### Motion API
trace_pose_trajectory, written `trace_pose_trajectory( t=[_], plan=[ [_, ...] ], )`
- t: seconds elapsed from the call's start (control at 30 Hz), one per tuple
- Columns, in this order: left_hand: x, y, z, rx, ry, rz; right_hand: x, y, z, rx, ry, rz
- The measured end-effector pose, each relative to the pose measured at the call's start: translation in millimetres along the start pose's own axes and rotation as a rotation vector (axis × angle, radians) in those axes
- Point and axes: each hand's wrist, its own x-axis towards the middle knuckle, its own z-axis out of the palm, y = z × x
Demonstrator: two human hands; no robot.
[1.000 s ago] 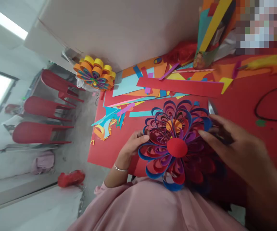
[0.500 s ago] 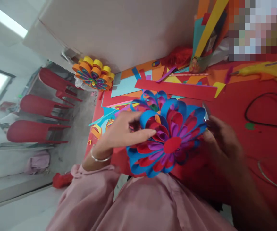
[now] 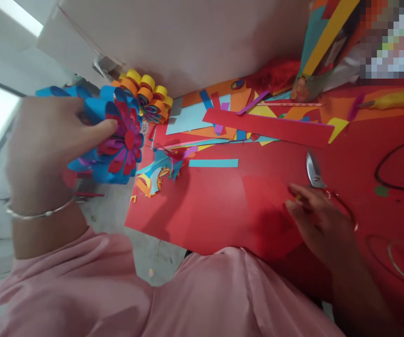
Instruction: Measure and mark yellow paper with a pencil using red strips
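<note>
A layered paper flower (image 3: 123,145) in blue, red and purple is gripped by my left hand (image 3: 54,135), raised past the table's left edge. My thumb presses its front petals; the other fingers are largely behind the loops. Over the red table, my right hand (image 3: 321,217) has thumb and fingertips brought close together. A tiny yellowish bit shows at those fingertips, too small to name. Scissors (image 3: 316,175) lie just beyond that hand, their red handles (image 3: 345,208) partly behind it. A light blue paper strip (image 3: 213,163) rests on the table (image 3: 216,201).
A yellow and orange paper flower (image 3: 149,96) stands at the table's far left corner. Coloured paper scraps and a long red strip (image 3: 268,124) lie along the back. At right are a yellow glue gun (image 3: 394,103) and a dark cord (image 3: 379,164).
My left hand has carried the paper flower leftward and up, away from my right hand. The light blue strip beneath is now uncovered. The view has shifted slightly.
</note>
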Motion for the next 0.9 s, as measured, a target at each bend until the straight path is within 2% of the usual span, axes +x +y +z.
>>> trace_pose_trajectory(
  t=[0.07,0.1,0.13,0.23,0.27,0.33,0.43,0.57,0.67,0.8,0.9],
  plan=[
    [11,12,29.3,0.163,-0.023,0.018,-1,0,2,-0.011,0.015,-0.016],
    [15,21,47.4,0.169,-0.108,0.075,-1,-1,2,-0.013,0.024,-0.023],
    [18,31,66.8,0.178,-0.137,0.077,-1,-1,3,-0.015,0.032,-0.026],
    [20,65,123.2,0.13,-0.252,0.167,-1,-3,3,-0.023,0.055,-0.022],
    [18,77,138.4,0.086,-0.313,0.238,-1,-3,4,-0.028,0.064,-0.025],
    [13,99,159.9,0.049,-0.358,0.293,-1,-2,5,-0.038,0.084,-0.045],
    [-1,127,168.1,-0.015,-0.356,0.331,-1,-4,8,-0.063,0.105,-0.106],
    [-27,152,151.9,-0.21,-0.274,0.383,0,-13,12,-0.068,0.125,-0.211],
    [-48,171,145.6,-0.406,-0.213,0.495,2,-23,16,-0.08,0.096,-0.271],
    [-66,203,159.5,-0.71,-0.075,0.747,9,-32,21,-0.133,-0.033,-0.35],
    [-69,228,173.3,-0.812,0.003,0.752,26,-34,24,-0.202,-0.064,-0.373]
  ],
)
